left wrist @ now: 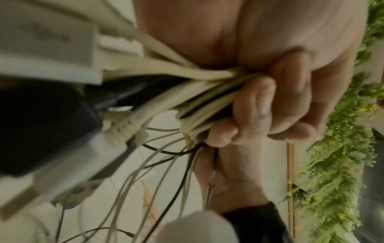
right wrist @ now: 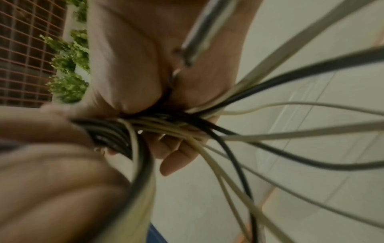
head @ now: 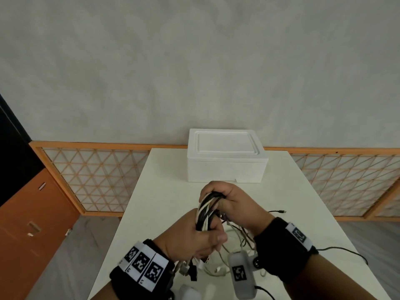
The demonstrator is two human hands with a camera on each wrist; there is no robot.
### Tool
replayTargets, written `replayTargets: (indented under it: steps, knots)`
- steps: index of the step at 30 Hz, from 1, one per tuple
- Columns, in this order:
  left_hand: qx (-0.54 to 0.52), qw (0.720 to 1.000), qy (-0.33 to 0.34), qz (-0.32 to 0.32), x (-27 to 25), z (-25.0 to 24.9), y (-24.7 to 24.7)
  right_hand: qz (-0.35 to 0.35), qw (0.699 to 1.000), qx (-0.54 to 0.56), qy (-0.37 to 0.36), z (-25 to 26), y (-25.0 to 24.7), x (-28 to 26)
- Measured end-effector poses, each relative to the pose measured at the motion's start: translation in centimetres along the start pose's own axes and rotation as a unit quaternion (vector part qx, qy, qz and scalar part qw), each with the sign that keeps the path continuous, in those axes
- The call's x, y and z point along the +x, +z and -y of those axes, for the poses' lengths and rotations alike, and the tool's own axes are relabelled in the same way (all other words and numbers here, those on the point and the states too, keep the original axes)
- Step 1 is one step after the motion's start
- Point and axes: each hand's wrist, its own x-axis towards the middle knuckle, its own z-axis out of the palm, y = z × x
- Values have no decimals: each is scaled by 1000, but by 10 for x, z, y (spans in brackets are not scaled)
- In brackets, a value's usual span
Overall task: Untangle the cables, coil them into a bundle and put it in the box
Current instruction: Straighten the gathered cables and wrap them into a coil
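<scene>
A bundle of black and white cables (head: 208, 211) is held above the white table (head: 164, 191) between both hands. My left hand (head: 200, 234) grips its lower end, fingers curled round the strands (left wrist: 209, 105). My right hand (head: 225, 199) grips the upper end, where the cables (right wrist: 145, 125) fold over. Loose ends and plugs (head: 190, 268) hang below the left hand, and thin strands trail onto the table. The white foam box (head: 226, 156) stands behind the hands with its lid on.
A black cable end (head: 281, 211) lies on the table to the right. Another black wire (head: 346, 251) runs along the right edge. A lattice screen (head: 95, 174) stands behind the table, and an orange cabinet (head: 32, 224) is at the left.
</scene>
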Motion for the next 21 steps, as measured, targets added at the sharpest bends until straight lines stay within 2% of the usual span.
replayTargets:
  steps: [2, 4, 6, 8, 12, 16, 18, 21]
  knots:
    - [-46, 998, 42, 30, 2, -3, -1, -35, 999, 39, -7, -3, 11, -2]
    - [-94, 992, 72, 48, 5, -6, -3, -98, 994, 54, -10, -3, 23, -4]
    - [-119, 988, 82, 47, 6, -5, -3, -169, 984, 50, -3, -3, 30, -4]
    - [-124, 988, 88, 28, 7, -3, -1, -196, 979, 50, 11, 1, 34, -2]
    - [-192, 976, 84, -50, 8, 7, 3, -158, 978, 123, 65, 2, 33, 1]
    - [-285, 947, 85, -123, 8, 3, -10, -120, 986, 18, 112, -17, 30, -12]
    - [-326, 931, 77, -148, 7, -2, -20, -87, 986, 13, 138, -20, 30, -20]
    - [-327, 931, 56, -153, 9, 0, -24, -58, 986, -24, 156, -25, 32, -22]
